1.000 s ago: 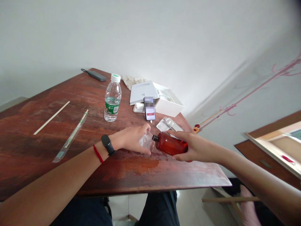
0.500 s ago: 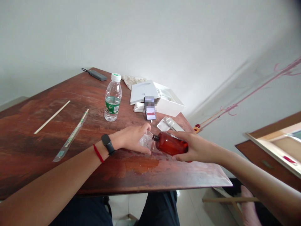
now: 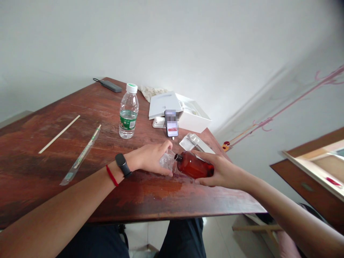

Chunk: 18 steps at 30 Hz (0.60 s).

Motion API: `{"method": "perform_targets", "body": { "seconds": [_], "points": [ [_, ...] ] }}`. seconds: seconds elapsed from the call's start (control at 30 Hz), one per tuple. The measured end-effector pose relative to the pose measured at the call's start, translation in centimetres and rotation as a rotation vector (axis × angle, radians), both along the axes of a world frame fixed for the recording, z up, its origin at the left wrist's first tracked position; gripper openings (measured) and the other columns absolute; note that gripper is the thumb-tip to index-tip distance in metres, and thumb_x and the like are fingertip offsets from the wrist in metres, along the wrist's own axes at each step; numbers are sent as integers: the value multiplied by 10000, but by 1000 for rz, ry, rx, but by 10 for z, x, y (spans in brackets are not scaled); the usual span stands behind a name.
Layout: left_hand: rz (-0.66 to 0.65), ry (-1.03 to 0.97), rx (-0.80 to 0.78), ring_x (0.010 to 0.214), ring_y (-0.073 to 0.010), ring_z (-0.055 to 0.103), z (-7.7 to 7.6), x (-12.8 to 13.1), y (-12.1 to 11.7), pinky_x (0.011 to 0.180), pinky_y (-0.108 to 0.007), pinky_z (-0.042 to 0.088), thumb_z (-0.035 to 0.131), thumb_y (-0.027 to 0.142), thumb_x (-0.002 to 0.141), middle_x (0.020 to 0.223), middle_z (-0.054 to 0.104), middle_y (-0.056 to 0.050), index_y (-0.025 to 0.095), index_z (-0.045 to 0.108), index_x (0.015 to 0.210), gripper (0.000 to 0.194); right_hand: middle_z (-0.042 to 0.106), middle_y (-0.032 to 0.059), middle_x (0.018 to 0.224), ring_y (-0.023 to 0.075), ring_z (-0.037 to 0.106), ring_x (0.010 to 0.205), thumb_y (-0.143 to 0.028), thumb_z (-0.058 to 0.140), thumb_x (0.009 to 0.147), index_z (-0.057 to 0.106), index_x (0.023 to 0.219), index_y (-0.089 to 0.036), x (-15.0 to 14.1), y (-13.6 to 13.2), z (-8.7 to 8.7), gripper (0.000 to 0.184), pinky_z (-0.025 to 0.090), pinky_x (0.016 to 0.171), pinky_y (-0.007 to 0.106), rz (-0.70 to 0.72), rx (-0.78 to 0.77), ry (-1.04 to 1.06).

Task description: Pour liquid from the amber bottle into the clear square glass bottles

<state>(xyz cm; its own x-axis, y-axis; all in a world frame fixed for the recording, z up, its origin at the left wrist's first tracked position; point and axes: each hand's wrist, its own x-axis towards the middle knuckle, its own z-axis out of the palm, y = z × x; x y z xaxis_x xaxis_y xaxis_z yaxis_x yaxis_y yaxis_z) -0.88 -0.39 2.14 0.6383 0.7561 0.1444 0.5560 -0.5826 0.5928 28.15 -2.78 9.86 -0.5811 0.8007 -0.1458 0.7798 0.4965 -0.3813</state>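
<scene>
My left hand [image 3: 155, 156] is wrapped round a small clear cup [image 3: 168, 163] near the table's front edge. A dark watch band and a red string circle that wrist. My right hand [image 3: 216, 169] grips a reddish-brown bottle [image 3: 194, 165], tilted nearly flat with its dark, uncapped neck pointing left at the cup's rim. Whether liquid is flowing between them cannot be made out. A wet patch [image 3: 161, 188] shines on the wood just in front of the cup.
Behind my left hand stands a water bottle [image 3: 129, 113] with a green label. A phone [image 3: 171, 125] leans before a white box [image 3: 196, 120]. Wrapped chopsticks [image 3: 84, 150] and a bare stick [image 3: 59, 134] lie on the left. A grey device [image 3: 110, 86] rests at the back.
The reddish-brown bottle and my right hand have shifted very slightly left. My left hand and the cup hold their place.
</scene>
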Motion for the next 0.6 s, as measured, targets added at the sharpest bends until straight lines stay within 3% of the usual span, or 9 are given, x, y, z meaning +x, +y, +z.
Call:
{"method": "perform_targets", "body": {
  "seconds": [0.37,0.6],
  "points": [
    [3,-13,13,1120,-378,743,-1,0,0,912,-395,515,920,570,727,1272,728,-146,233,429,1202,762,727,131,1445,389,705,1301,-429,903,764,568,1560,-229,4,-2,-11,886,567,1107,511,14,29,76],
    [-5,-57,52,1106,-355,742,-9,-1,2,883,-377,522,922,563,724,1273,724,-137,234,443,1193,747,779,126,1346,373,770,1154,-484,893,785,572,1554,-233,13,-1,-27,870,606,1026,513,-6,55,103]
  ]
}}
